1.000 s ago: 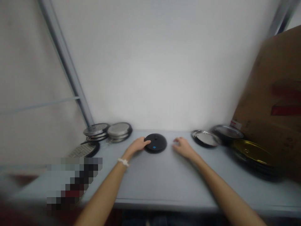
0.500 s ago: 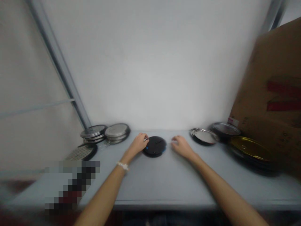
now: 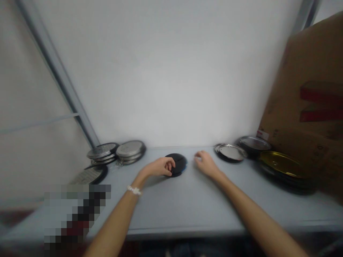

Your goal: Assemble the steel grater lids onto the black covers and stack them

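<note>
A round black disc (image 3: pixel 180 165) with a shiny dark face and a bluish edge lies flat on the table. Over its left side is my left hand (image 3: pixel 162 167), wearing a pale beaded bracelet (image 3: pixel 134 190); the fingers and thumb curl in a pinch-like shape, and anything small between them is too blurred to make out. My right hand (image 3: pixel 205 163) hovers just right of the disc, apart from it, fingers loosely bent and not pressed together, with nothing visible in them.
Stacked silver discs (image 3: pixel 131 150) and another stack (image 3: pixel 103 151) stand at the back left, a patterned disc (image 3: pixel 89 175) nearer. On the right lie silver lids (image 3: pixel 232 152), a dark-rimmed round piece (image 3: pixel 254 143) and a gold plate (image 3: pixel 284 164), beside a large cardboard box (image 3: pixel 313 71).
My left hand has shifted from the disc's left edge toward me and over its near left part, fingers curling more. My right hand stays beside the disc. The view has shifted slightly.
</note>
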Demonstrator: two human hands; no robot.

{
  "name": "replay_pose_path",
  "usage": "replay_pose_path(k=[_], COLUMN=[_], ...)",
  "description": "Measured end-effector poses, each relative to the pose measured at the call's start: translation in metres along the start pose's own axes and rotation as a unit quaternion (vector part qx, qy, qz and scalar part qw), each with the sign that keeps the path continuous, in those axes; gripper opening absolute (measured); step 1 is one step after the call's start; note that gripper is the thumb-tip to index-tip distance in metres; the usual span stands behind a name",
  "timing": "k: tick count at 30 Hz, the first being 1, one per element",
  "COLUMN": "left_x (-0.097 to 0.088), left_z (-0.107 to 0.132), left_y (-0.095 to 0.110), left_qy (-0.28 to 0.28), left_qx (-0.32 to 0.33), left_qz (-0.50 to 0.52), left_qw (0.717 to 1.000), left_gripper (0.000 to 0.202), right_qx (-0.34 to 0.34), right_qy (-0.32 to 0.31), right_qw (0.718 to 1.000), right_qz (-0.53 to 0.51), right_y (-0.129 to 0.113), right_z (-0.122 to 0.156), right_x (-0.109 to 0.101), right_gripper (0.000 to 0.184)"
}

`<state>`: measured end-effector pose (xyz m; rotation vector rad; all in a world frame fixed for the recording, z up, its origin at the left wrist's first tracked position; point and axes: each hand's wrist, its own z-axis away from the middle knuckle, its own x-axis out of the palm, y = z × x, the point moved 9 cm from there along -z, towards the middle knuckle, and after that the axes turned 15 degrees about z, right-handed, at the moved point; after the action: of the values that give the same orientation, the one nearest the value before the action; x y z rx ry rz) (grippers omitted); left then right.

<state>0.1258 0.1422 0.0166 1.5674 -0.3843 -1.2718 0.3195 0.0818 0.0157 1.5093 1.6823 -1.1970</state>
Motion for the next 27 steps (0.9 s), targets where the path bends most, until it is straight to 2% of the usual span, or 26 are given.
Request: replay_pose_path(k=[5, 9, 12, 15, 17, 19, 20, 22, 27], left_x=[-0.002, -0.021, -0.047, -0.071, -0.08, -0.085, -0.085, -0.081, -0.065], left_z=[0.001, 0.01, 0.019, 0.028, 0.035, 0.04, 0.042, 0.04, 0.021], left_y=[0.0, -0.002, -0.007, -0.008, -0.008, -0.013, -0.017, -0.026, -0.037], left_qy=[-0.008, 0.024, 0.106, 0.223, 0.293, 0.331, 0.335, 0.315, 0.228], left_qx=[-0.003, -0.028, -0.057, -0.081, -0.103, -0.152, -0.178, -0.204, -0.145], left_qz=[-0.044, -0.144, -0.201, -0.248, -0.272, -0.29, -0.294, -0.286, -0.222], left_qw=[0.999, 0.989, 0.972, 0.939, 0.911, 0.885, 0.877, 0.882, 0.937], left_gripper=[0.031, 0.032, 0.031, 0.035, 0.033, 0.033, 0.038, 0.046, 0.051], right_qx=[0.002, 0.005, 0.01, 0.012, 0.014, 0.018, 0.021, 0.025, 0.027], right_qy=[0.002, 0.001, -0.002, -0.01, -0.021, -0.037, -0.046, -0.066, -0.114], right_qw=[1.0, 1.0, 1.0, 1.0, 1.0, 0.999, 0.998, 0.997, 0.992], right_qz=[0.001, 0.002, 0.004, 0.008, 0.012, 0.019, 0.024, 0.033, 0.053], right_y=[0.0, 0.004, 0.008, 0.009, 0.01, 0.012, 0.014, 0.018, 0.02], right_z=[-0.001, -0.003, -0.004, -0.005, -0.006, -0.006, -0.006, -0.005, 0.0], right_x=[0.001, 0.001, 0.001, 0.002, 0.004, 0.007, 0.008, 0.012, 0.024], right_gripper=[0.021, 0.02, 0.021, 0.023, 0.024, 0.025, 0.025, 0.026, 0.034])
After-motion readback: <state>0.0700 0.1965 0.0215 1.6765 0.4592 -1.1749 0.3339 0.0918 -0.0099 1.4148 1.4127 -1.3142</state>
